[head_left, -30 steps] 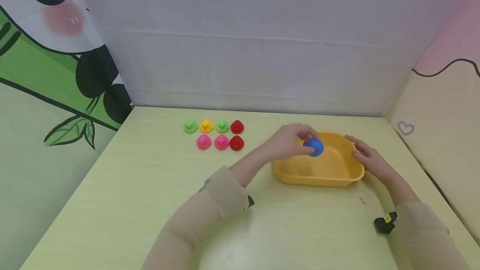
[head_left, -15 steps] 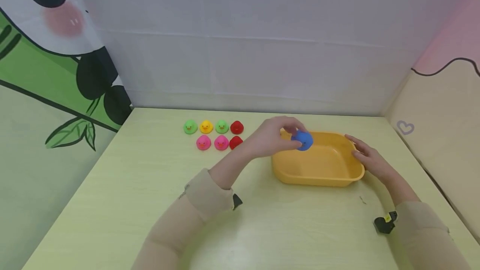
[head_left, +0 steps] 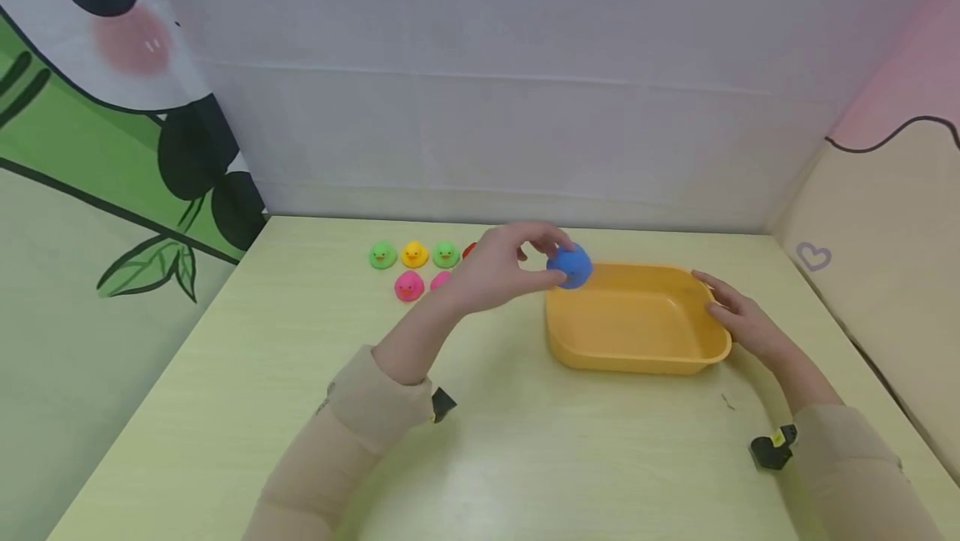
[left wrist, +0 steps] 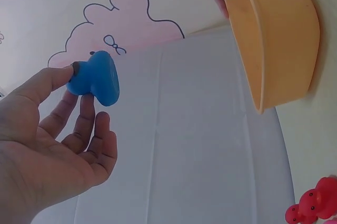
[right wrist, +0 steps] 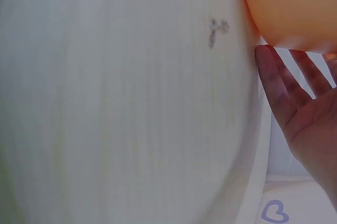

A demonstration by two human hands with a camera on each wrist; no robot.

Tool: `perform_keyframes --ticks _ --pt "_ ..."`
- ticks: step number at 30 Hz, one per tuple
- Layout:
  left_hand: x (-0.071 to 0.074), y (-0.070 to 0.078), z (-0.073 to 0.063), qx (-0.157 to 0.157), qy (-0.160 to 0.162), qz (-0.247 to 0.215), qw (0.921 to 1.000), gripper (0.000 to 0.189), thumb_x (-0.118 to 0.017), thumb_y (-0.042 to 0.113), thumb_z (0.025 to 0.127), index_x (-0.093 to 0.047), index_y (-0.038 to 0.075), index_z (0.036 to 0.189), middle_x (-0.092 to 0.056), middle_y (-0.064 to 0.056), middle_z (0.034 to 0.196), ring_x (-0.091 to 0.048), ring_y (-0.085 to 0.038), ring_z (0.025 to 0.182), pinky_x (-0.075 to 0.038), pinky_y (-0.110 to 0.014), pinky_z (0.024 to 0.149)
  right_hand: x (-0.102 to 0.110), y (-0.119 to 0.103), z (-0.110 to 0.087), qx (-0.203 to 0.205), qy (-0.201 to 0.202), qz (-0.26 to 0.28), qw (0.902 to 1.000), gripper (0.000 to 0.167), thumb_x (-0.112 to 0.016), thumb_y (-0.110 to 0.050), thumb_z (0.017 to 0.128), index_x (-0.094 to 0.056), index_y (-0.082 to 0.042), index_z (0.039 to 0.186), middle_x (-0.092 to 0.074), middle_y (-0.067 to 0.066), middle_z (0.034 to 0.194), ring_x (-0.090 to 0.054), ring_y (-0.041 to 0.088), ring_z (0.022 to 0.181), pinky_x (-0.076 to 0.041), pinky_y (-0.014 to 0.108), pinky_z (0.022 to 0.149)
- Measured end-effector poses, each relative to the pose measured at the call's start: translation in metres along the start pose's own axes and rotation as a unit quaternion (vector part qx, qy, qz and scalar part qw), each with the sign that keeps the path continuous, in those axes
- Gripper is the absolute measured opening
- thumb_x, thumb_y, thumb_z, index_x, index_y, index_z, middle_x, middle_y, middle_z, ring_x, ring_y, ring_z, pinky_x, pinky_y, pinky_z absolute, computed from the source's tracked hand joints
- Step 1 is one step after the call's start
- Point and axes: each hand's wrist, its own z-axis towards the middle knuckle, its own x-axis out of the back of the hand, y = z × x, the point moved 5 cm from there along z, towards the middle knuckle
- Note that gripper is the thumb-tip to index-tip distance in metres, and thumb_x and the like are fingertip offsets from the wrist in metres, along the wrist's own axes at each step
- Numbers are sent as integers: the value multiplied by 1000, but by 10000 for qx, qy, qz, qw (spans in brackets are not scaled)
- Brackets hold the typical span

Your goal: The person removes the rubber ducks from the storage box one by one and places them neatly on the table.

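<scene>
Both hands are at work by the basin: the left hand (head_left: 498, 270) pinches a blue duck (head_left: 570, 264) between thumb and fingertips, its other fingers loosely curled beneath (the left wrist view shows the toy (left wrist: 97, 78) perched at the very tips). That duck hangs in the air just over the near-left corner of the yellow basin (head_left: 637, 353) — above the rim, not inside it. The right hand (head_left: 738, 320) lies against the basin's right side with fingers straight and spread, pressing on the wall and clasping nothing; in the right wrist view the fingers (right wrist: 281, 84) reach up to the orange underside of the basin (right wrist: 295, 8).

Left of the basin, further back on the pale green table (head_left: 225, 408), small ducks sit in two rows. In the back row are a green duck (head_left: 382, 255), a yellow duck (head_left: 414, 253) and a second green duck (head_left: 446, 253), with a sliver of a red duck (head_left: 468, 250) showing past the left hand. In the front row are a pink duck (head_left: 408, 285) and another pink duck (head_left: 440, 279), this one half hidden by the hand. Two red ducks (left wrist: 313, 205) show low in the left wrist view.

Beige sleeves (head_left: 375, 403) cover both forearms — a small black device (head_left: 772, 448) sits at the right wrist.
</scene>
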Motion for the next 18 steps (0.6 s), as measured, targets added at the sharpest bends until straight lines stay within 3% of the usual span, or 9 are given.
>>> perform_keyframes --ticks 3,6,8,10,13,18 --pt "8 -1 -6 -40 113 82 9999 26 -72 22 84 -65 19 108 -63 9 102 -56 -10 98 -44 -33 81 0 0 0 -54 -12 -11 10000 54 -37 -25 103 -16 -17 152 -16 28 152 -31 51 129 -48 20 83" --pt "17 -3 -13 -39 233 162 9996 27 -72 21 84 -64 18 109 -63 7 103 -55 -11 99 -44 -33 81 0 1 1 -41 5 -29 10000 54 -37 -25 103 -17 -18 152 -16 28 152 -31 51 130 -47 19 83" --pt "23 -5 -17 24 312 208 9993 27 -72 20 84 -64 17 109 -63 6 104 -55 -11 99 -45 -33 80 0 2 1 -10 22 -35 10000 54 -37 -25 103 -17 -18 152 -16 28 152 -38 40 129 -46 17 82" --pt "29 -8 -22 150 378 231 9989 27 -72 19 84 -64 17 110 -63 5 105 -55 -12 100 -47 -34 80 1 2 0 18 34 -10 10000 53 -38 -25 103 -18 -17 152 -17 29 151 -44 21 125 -46 16 81" --pt "37 -15 -28 378 462 229 9980 29 -72 19 84 -63 17 111 -63 3 106 -55 -13 101 -49 -36 81 1 3 0 32 45 3 10000 53 -38 -25 103 -18 -18 152 -18 29 151 -41 -4 114 -45 15 80" --pt "50 -27 -37 503 668 262 9962 30 -71 19 84 -63 18 113 -63 3 107 -56 -15 101 -45 -38 85 2 2 0 88 56 39 9999 53 -39 -23 103 -18 -17 152 -19 30 150 -44 3 115 -46 16 80"
